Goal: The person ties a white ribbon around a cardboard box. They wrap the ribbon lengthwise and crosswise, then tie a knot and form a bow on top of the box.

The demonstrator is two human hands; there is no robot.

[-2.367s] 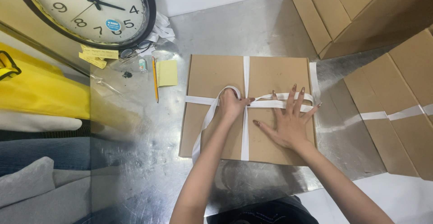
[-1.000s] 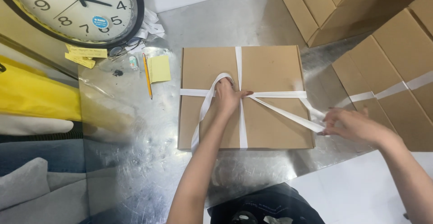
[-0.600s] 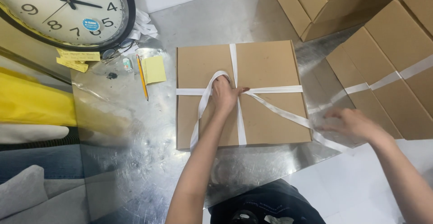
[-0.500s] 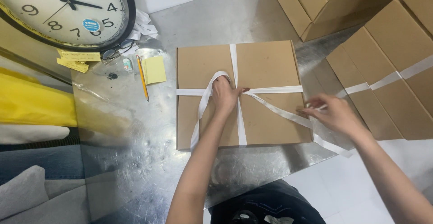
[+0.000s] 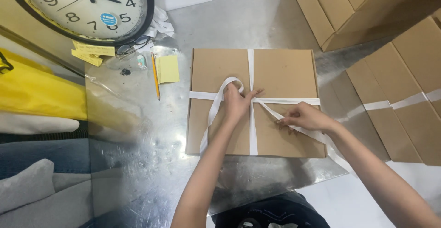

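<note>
A flat brown cardboard box (image 5: 280,78) is set on a scuffed steel tabletop (image 5: 138,136) — more boxes alongside. The white ribbon (image 5: 287,101) crossing is pinned under the left hand (image 5: 236,105); a loose tail is pinched by the right hand (image 5: 305,117).

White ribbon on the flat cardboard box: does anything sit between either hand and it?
Nothing visible does. The left hand presses the white ribbon at its crossing on the cardboard box; the right hand pinches the loose diagonal tail.
</note>
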